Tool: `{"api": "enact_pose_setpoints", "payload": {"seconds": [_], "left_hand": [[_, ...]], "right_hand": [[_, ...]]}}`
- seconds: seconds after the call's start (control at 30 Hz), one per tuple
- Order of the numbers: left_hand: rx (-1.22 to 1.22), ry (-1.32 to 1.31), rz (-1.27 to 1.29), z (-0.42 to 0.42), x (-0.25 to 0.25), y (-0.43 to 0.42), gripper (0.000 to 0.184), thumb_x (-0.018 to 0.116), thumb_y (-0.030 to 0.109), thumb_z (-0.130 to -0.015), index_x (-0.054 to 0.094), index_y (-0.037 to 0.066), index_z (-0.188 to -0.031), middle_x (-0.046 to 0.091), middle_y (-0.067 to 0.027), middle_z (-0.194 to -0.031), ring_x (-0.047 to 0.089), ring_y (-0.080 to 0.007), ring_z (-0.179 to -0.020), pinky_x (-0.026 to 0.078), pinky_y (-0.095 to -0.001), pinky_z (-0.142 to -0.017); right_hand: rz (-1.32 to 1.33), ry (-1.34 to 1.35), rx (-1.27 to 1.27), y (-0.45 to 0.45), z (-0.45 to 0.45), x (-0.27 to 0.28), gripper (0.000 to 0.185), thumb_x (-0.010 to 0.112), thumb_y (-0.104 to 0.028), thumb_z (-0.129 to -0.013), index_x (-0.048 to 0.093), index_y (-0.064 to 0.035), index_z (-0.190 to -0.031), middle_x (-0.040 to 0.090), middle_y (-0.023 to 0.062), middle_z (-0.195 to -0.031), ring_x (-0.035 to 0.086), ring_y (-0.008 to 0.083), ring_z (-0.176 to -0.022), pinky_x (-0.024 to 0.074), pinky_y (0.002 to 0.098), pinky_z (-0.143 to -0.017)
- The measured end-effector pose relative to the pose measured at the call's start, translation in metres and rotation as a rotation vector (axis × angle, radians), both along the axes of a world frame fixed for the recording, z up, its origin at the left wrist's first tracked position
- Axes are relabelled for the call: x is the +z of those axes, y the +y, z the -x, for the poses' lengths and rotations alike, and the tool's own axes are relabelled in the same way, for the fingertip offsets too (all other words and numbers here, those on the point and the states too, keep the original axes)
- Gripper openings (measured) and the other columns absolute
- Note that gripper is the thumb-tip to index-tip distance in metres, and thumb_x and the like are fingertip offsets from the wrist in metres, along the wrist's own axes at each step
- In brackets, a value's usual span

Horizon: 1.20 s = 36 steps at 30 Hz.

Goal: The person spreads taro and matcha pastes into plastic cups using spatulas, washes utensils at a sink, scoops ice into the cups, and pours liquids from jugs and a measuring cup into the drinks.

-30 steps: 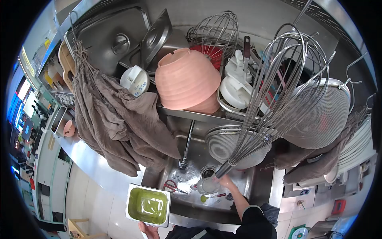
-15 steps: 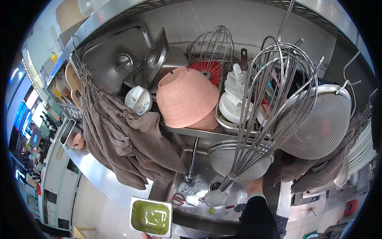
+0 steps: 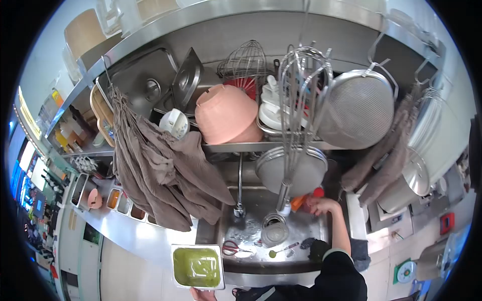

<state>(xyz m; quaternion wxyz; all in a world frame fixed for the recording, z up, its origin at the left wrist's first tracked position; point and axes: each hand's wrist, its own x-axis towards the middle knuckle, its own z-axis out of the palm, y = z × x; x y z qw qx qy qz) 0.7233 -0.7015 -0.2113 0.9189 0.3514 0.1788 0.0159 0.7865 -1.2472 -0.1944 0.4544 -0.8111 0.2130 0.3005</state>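
Observation:
My left hand (image 3: 203,294) grips the lower edge of a metal pan (image 3: 221,266) with green contents at the sink's left front. At the right of the sink (image 3: 301,261), my right hand (image 3: 321,205) is closed beside an orange and red item (image 3: 300,201); what exactly the fingers hold is too small to make out. Red-handled scissors (image 3: 231,247), a clear container (image 3: 274,233) and a green-tipped utensil (image 3: 283,250) lie in the basin. Whisks (image 3: 290,125) hang in front of a mesh strainer (image 3: 292,170).
Grey cloths (image 3: 165,165) hang at the left. Pink bowls (image 3: 228,114) and a white lid (image 3: 174,123) stand on the rack above the sink. A large sieve (image 3: 359,109) hangs at the right, near more grey cloth (image 3: 384,150).
My right hand has left the clear container and moved right and up to the orange and red item. The view has shifted. My left hand still holds the pan.

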Motion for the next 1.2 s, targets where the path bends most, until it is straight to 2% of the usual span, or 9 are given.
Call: {"api": "enact_pose_setpoints", "payload": {"seconds": [0.07,0.2,0.37,0.43,0.57,0.9,0.97,1.07,1.2], "left_hand": [[-0.053,-0.03,-0.023,-0.001,0.002,0.0,0.054,0.043,0.04,-0.084,0.031,0.009,-0.125,0.035,-0.0123,-0.127,0.041,-0.028,-0.112,0.043,-0.0449,-0.086],[-0.125,-0.077,-0.008,-0.01,0.01,0.001,0.053,0.044,0.039,-0.084,0.03,0.009,-0.125,0.036,-0.0138,-0.126,0.042,-0.03,-0.11,0.042,-0.0458,-0.084],[-0.119,-0.159,0.043,-0.004,0.036,-0.01,0.055,0.049,0.036,-0.082,0.028,0.007,-0.124,0.036,-0.0146,-0.124,0.043,-0.0308,-0.108,0.044,-0.046,-0.082],[-0.102,-0.184,0.073,0.003,0.038,-0.008,0.054,0.049,0.036,-0.082,0.029,0.007,-0.124,0.036,-0.0146,-0.124,0.043,-0.0304,-0.108,0.045,-0.045,-0.081],[-0.056,-0.185,0.132,0.017,0.029,0.007,0.051,0.047,0.034,-0.083,0.029,0.008,-0.123,0.037,-0.014,-0.123,0.044,-0.03,-0.107,0.046,-0.0453,-0.079],[0.124,-0.113,0.123,0.074,0.021,0.036,0.046,0.042,0.035,-0.084,0.03,0.011,-0.122,0.039,-0.0123,-0.122,0.045,-0.0306,-0.107,0.046,-0.0517,-0.078],[0.166,-0.07,0.095,0.083,0.027,0.038,0.047,0.041,0.037,-0.084,0.031,0.011,-0.122,0.039,-0.0118,-0.121,0.045,-0.0304,-0.107,0.045,-0.052,-0.078],[0.181,-0.04,0.189,0.091,0.013,0.042,0.049,0.041,0.04,-0.083,0.031,0.011,-0.122,0.038,-0.0094,-0.122,0.041,-0.0304,-0.11,0.041,-0.054,-0.082],[0.188,-0.039,0.243,0.097,0.021,0.04,0.057,0.042,0.043,-0.082,0.027,0.012,-0.126,0.026,-0.0047,-0.129,0.033,-0.0301,-0.116,0.037,-0.0578,-0.083]], "right_hand": [[-0.069,0.064,0.111,0.026,0.036,0.102,0.034,0.049,-0.022,-0.081,0.048,-0.0079,-0.113,0.061,0.0033,-0.085,0.059,0.0117,-0.072,0.0445,0.0206,-0.059],[-0.082,-1.252,-0.209,0.081,0.049,0.24,0.028,0.046,-0.011,-0.085,0.045,-0.0001,-0.111,0.059,0.0069,-0.084,0.055,0.0122,-0.074,0.0465,0.0257,-0.066],[-0.254,-1.954,-0.412,0.102,-0.014,0.361,0.033,0.039,-0.014,-0.087,0.04,0.0013,-0.117,0.051,0.0158,-0.111,0.05,0.0213,-0.102,0.0403,0.03,-0.084],[-0.358,-1.769,-0.679,0.097,-0.053,0.385,0.037,0.04,-0.014,-0.085,0.038,0.0034,-0.117,0.047,0.0177,-0.115,0.047,0.0253,-0.106,0.038,0.0357,-0.088],[0.737,-1.364,-0.907,0.051,-0.102,0.384,0.047,0.047,-0.019,-0.074,0.041,0.001,-0.117,0.048,0.026,-0.11,0.043,0.0359,-0.109,0.033,0.0441,-0.092],[1.432,-0.653,-0.064,0.004,-0.108,0.303,0.027,0.041,-0.019,-0.078,0.058,-0.0078,-0.096,0.055,0.0192,-0.102,0.054,0.0314,-0.094,0.0461,0.0402,-0.074],[1.414,-0.574,0.219,-0.044,-0.145,0.282,0.03,0.039,-0.024,-0.08,0.058,-0.0062,-0.096,0.059,0.0172,-0.095,0.058,0.0322,-0.085,0.0475,0.0402,-0.067],[1.004,-0.766,-0.269,-0.056,-0.173,0.279,0.044,0.051,-0.037,-0.078,0.048,-0.0032,-0.105,0.057,0.0147,-0.087,0.057,0.0257,-0.068,0.0453,0.0371,-0.058],[-0.298,-1.16,-0.54,-0.048,-0.152,0.297,0.026,0.047,-0.027,-0.08,0.046,-0.0055,-0.094,0.045,0.008,-0.07,0.04,0.0171,-0.052,0.0328,0.0292,-0.045]]}}
